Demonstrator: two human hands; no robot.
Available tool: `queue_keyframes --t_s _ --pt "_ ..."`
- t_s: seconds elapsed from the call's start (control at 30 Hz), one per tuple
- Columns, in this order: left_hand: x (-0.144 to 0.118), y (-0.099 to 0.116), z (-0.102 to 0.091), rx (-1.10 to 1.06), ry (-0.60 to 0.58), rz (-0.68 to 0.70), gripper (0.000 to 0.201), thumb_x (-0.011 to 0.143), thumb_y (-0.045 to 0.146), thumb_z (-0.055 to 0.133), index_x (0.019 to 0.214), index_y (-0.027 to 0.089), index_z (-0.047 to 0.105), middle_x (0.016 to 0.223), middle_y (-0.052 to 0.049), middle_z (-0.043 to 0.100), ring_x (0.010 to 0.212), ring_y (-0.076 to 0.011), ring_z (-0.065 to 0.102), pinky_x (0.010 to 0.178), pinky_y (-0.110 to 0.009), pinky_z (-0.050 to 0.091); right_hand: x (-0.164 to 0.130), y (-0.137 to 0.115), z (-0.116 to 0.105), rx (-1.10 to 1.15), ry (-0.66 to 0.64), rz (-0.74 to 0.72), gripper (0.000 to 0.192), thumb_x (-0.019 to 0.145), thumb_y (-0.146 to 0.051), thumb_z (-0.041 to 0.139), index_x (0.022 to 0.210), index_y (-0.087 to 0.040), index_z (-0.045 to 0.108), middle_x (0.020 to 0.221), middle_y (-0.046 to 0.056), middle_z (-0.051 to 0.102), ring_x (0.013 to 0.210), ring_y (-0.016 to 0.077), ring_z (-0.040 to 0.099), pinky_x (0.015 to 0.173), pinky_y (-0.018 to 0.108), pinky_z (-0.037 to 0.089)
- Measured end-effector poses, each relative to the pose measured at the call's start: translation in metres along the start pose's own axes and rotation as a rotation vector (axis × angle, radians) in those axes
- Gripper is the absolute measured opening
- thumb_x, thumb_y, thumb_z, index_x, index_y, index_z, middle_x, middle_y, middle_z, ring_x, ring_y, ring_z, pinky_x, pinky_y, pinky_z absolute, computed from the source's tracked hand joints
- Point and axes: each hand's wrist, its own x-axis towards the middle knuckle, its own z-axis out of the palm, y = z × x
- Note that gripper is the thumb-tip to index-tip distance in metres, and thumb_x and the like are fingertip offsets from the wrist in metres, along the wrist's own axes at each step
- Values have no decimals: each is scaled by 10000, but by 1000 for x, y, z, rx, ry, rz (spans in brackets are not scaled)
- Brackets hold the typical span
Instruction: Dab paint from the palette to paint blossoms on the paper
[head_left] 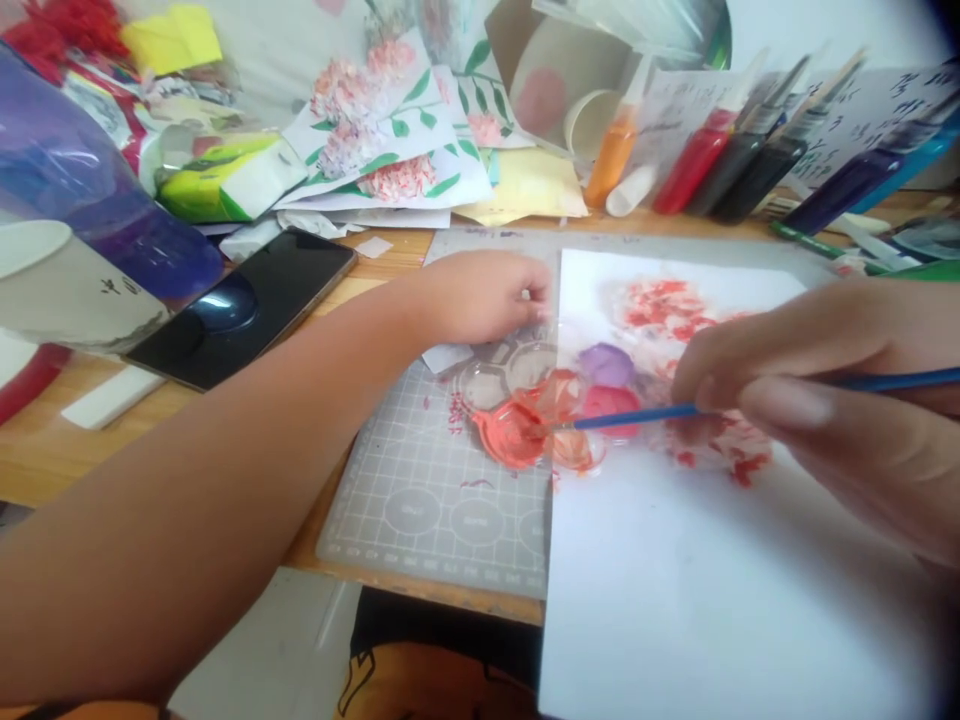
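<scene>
My right hand (817, 370) is closed around a blue-handled paintbrush (637, 416). The brush tip reaches into the orange-red paint (514, 435) in one well of a clear plastic palette (480, 385). Purple, pink and peach paint fill other wells, and the palette overlaps the left edge of a white sheet of paper (675, 600). Red-orange dabs form a blossom (664, 300) on the sheet, partly hidden behind my right hand. Just above the palette, by the paper's edge, my left hand (491, 295) has its fingers curled together; what they grip, if anything, is hidden.
A grey cutting mat (420, 500) lies under the paper. To the left are a black phone (255, 300), a paper cup (67, 285) and a purple bottle (97, 170). Painted flower sheets (405, 130) and several paint bottles, one orange (611, 155), line the back.
</scene>
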Motion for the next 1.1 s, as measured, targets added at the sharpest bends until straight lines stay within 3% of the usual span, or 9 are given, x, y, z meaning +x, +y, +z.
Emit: queue_keyframes --t_s 0.27,0.53,0.67,0.83,1.0,1.1 --pt "2 -5 2 17 -10 -4 212 897 381 498 895 208 621 676 32 601 624 -123 506 620 -255 313 14 -18 23 -97 22 -67 399 905 -561 509 851 -199 668 695 62 574 801 151 630 669 221 533" --pt "0 -2 1 16 -25 -11 228 901 387 485 896 199 614 663 28 593 637 -137 509 627 -264 315 6 -13 6 -104 -140 -365 218 967 -217 442 779 -169 541 796 -1 648 742 60 631 605 151 485" --pt "-1 -3 1 28 -19 -3 225 904 382 473 880 208 614 689 22 604 650 -141 509 627 -269 313 12 -10 6 -79 -21 -306 197 957 -201 486 768 -170 533 720 -24 602 632 10 562 564 81 463" --pt "0 -2 1 40 -18 -24 232 903 396 481 895 216 626 669 21 604 659 -149 512 629 -269 307 18 -8 7 -14 -105 -260 204 956 -187 486 767 -168 562 719 -42 612 656 -15 587 612 15 478" --pt "1 -1 2 59 -13 -27 235 909 403 486 899 217 629 694 18 614 678 -148 520 640 -265 311 17 -4 5 -95 -7 -223 269 984 -299 463 769 -169 561 699 -42 622 614 -16 578 552 25 448" --pt "1 -2 2 46 -18 -26 223 908 396 486 897 217 618 705 19 610 666 -140 514 639 -263 316 18 -4 7 -87 -40 -282 232 978 -272 475 796 -167 573 720 -51 631 626 -24 585 580 15 461"
